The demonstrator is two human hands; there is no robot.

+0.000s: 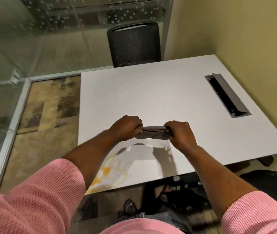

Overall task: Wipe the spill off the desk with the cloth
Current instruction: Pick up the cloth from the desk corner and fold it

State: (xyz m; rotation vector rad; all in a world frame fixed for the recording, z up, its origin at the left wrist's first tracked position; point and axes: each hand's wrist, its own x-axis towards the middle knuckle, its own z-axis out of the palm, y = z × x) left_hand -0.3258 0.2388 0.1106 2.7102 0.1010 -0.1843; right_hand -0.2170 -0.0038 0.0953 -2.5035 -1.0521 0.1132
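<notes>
The white rectangular desk (159,92) lies bare from its middle to the far edge, so hands could sweep freely there. Toward the right stands an open grey cable tray with a raised lid (227,95). A black mesh office chair (134,43) stands beyond the far edge.

Cloth (152,132) ends buried in fists; spill (107,173) partly behind left forearm.
</notes>
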